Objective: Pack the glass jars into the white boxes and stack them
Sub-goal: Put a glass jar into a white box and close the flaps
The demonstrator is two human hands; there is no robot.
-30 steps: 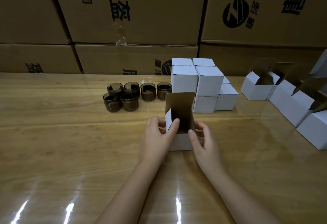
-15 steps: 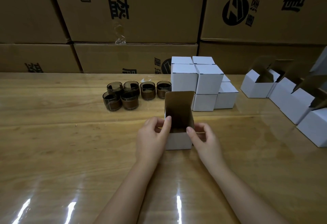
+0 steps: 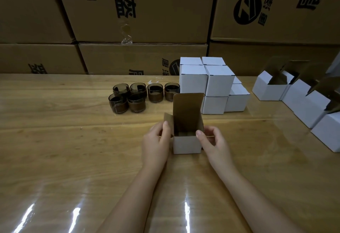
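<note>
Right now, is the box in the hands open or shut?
Open. On the white box, the lid flap stands up; the left hand holds a side flap out, the right hand grips the other side.

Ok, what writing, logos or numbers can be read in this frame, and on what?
"盔", upside down, large: upper middle carton; the character above it is cut off.
"司", upside down, smaller: same carton.
"唐", upside down, apparently: upper right carton, beside a round black logo; the small characters there are blurred.
On the lower cartons: partial characters, unreadable.
The white boxes, open box and jars show no print.
</note>
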